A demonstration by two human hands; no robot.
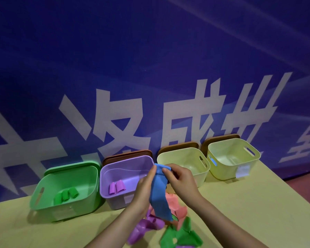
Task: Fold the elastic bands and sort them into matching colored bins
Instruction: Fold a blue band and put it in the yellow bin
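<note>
With folded rolls already in the green plastic bin (43, 192) and purple plastic bin (106, 176), both our left hand (147, 185) and right hand (179, 179) pinch the blue elastic band (159, 197) mid-fold, loose bands (177, 230) still waiting on the tabletop (240, 212).

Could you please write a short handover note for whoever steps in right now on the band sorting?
Hands: the left hand and the right hand both pinch the top of a blue band, held up above the loose pile; its fold looks unfinished.
Things: four bins stand in a row on the table.
Done: the green bin holds folded green bands; the purple bin holds two folded purple bands.
Left: the two pale yellow bins look empty. Purple, green and pink bands remain in the pile. No plainly blue bin is visible, so check where blue goes.
</note>
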